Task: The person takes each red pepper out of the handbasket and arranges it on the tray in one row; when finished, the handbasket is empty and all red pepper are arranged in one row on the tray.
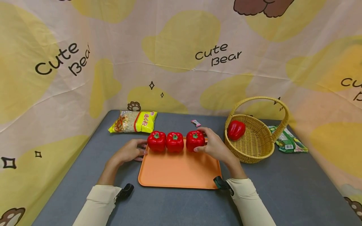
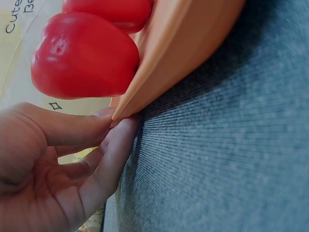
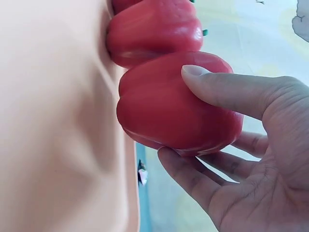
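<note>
Three red peppers stand in a row along the far edge of an orange tray (image 1: 178, 171). My right hand (image 1: 201, 139) grips the rightmost pepper (image 1: 193, 142), thumb on its near side and fingers over the far side; in the right wrist view the hand (image 3: 178, 113) wraps that pepper (image 3: 149, 111), which touches the tray (image 3: 48, 121). The middle pepper (image 1: 174, 142) stands just left of it. My left hand (image 1: 142, 150) pinches the tray's far left corner beside the left pepper (image 1: 156, 141); in the left wrist view the thumb and fingers (image 2: 116, 121) meet at the rim (image 2: 178, 48) under that pepper (image 2: 84, 55).
A wicker basket (image 1: 254, 150) with a handle stands to the right of the tray and holds one more red pepper (image 1: 236, 129). Behind it lies a green packet (image 1: 288, 142). A pasta bag (image 1: 133, 121) and a small wrapped sweet (image 1: 195, 123) lie at the back. A printed cloth walls in the grey table (image 1: 282, 188).
</note>
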`<state>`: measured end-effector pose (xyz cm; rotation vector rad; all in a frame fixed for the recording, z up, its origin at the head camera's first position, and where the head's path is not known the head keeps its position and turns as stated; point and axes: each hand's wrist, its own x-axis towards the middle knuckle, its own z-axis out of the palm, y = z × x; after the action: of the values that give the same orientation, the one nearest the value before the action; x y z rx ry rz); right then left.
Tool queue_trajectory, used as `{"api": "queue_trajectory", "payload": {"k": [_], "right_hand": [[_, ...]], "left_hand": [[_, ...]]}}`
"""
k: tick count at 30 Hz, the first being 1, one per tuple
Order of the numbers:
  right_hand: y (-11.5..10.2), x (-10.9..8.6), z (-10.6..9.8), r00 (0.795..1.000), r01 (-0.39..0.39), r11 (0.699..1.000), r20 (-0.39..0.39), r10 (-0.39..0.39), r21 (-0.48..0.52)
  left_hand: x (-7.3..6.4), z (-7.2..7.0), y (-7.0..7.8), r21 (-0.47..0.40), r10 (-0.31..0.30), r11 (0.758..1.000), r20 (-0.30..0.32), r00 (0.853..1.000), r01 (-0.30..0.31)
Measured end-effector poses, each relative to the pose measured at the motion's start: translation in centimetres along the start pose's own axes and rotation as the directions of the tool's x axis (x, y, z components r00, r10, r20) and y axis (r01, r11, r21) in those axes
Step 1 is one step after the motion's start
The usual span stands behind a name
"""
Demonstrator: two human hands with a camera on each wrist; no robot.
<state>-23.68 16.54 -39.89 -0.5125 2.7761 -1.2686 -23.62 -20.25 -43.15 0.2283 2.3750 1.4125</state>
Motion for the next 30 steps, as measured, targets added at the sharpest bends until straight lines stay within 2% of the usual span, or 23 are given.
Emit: {"api": "queue_trajectory", "payload": {"k": [19, 30], "right_hand": [[0.66, 0.47, 0.69, 1.000, -0.005, 0.999, 0.028, 0.006, -0.043], [0.79, 0.23, 0.59, 0.995, 0.000, 1.000, 0.098, 0.000, -0.007]], "left_hand": [[-0.01, -0.08, 0.25, 0.002, -0.009, 1.000, 0.005, 1.000, 0.009], [-0.07, -0.02, 0.08, -0.005, -0.006, 1.000, 0.006, 1.000, 0.006]]}}
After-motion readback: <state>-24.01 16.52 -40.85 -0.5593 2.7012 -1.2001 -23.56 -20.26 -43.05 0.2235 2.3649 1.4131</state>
